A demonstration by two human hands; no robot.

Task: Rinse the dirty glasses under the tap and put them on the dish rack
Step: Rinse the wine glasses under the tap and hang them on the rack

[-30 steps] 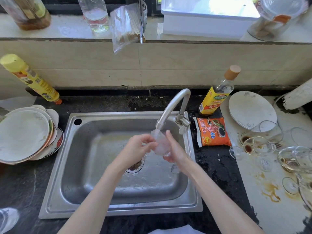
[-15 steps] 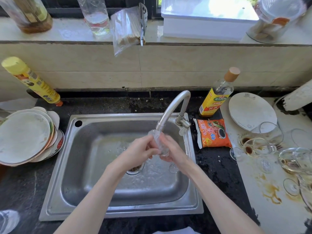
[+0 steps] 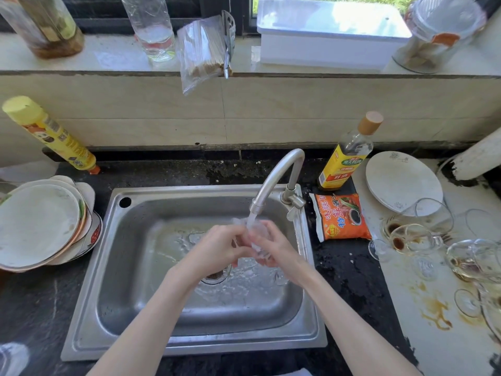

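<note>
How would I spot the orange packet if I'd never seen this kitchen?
Find the steel sink and its curved tap. Just right of the tap's base, on the dark counter, lies the orange packet. It lies flat in front of the upright yellow-labelled bottle.

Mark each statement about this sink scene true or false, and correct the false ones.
1. Both hands hold a glass under the running tap. True.
2. The left hand rests on the stacked plates. False: it grips the glass over the sink, as does the right hand.
3. Dirty glasses lie on the counter right of the sink. True.
4. The orange packet lies inside the sink. False: it lies on the counter beside the tap.
5. The yellow spray can stands right of the tap. False: it leans far left, behind the plates.
</note>
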